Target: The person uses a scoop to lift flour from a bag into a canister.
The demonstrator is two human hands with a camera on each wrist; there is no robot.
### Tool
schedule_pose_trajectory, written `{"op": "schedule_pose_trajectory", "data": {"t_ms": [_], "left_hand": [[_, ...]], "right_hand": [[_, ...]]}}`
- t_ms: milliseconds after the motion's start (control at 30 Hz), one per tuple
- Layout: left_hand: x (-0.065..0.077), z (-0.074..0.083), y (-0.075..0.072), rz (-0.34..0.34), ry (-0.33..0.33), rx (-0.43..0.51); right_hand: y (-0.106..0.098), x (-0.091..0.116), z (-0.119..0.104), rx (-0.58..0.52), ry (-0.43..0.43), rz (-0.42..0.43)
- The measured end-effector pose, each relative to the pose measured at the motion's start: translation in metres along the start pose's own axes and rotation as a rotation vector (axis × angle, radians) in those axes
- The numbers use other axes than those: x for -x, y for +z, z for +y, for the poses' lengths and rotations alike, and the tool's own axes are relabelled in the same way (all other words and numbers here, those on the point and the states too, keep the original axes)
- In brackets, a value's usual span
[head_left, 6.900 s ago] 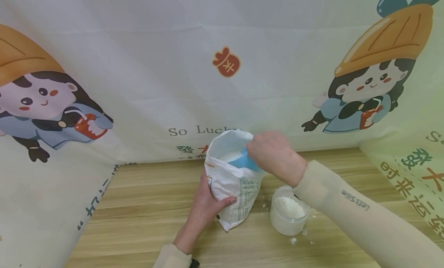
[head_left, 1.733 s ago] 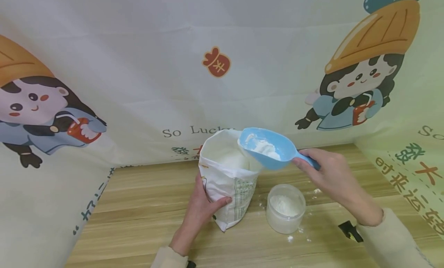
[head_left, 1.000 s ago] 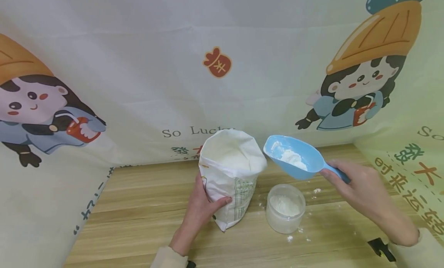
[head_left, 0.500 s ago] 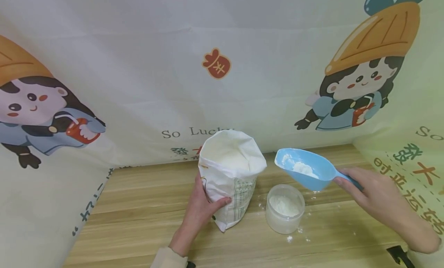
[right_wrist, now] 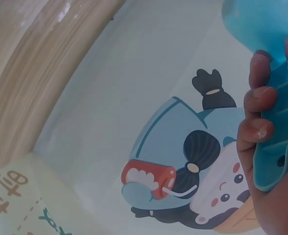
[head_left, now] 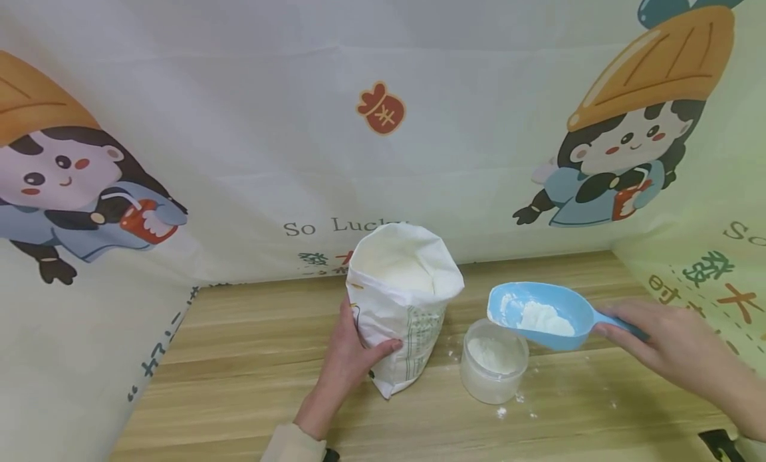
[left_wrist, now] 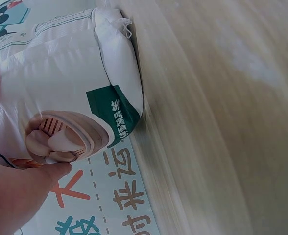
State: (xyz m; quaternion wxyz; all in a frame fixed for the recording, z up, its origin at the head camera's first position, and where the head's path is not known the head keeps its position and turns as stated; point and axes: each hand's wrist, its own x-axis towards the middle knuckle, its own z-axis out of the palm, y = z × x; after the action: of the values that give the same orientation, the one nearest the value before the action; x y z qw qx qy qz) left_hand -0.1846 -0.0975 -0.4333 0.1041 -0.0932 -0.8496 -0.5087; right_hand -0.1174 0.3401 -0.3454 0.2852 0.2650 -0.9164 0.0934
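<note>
My left hand (head_left: 350, 355) grips the lower left side of a white printed bag (head_left: 391, 336), which stands with its mouth wide open and white powder inside. In the left wrist view the bag (left_wrist: 51, 73) shows a picture of a steamer basket and a green patch. My right hand (head_left: 670, 332) grips the handle of a light blue scoop (head_left: 565, 332) that carries a heap of white powder (head_left: 544, 318). The scoop's front end overlaps the rim of a clear round jar (head_left: 492, 382) partly filled with white powder. Curled fingers (right_wrist: 261, 100) wrap the blue handle in the right wrist view.
Bits of spilled powder (head_left: 501, 413) lie on the wooden tabletop (head_left: 239, 369) around the jar. A printed cloth backdrop (head_left: 269, 116) with cartoon figures rises behind and at both sides of the table.
Earlier the right hand had the scoop inside the bag. It lifted out powder, then moved the scoop rightward and down to beside and above the jar. The left hand stays on the bag.
</note>
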Motion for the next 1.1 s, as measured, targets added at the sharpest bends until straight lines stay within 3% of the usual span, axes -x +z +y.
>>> {"op": "schedule_pose_trajectory", "data": {"t_ms": [467,700,1100], "left_hand": [[-0.002,-0.001,-0.001,0.002,0.033,0.013],[-0.002,-0.002,-0.001,0.002,0.030,0.018],[-0.001,-0.001,0.000,0.001,0.018,0.007]], "right_hand": [[-0.013,-0.009,-0.001,0.075,0.010,-0.198],[-0.011,-0.014,-0.004,0.100,-0.064,-0.221],[-0.016,-0.024,-0.012,0.141,-0.068,-0.326]]}}
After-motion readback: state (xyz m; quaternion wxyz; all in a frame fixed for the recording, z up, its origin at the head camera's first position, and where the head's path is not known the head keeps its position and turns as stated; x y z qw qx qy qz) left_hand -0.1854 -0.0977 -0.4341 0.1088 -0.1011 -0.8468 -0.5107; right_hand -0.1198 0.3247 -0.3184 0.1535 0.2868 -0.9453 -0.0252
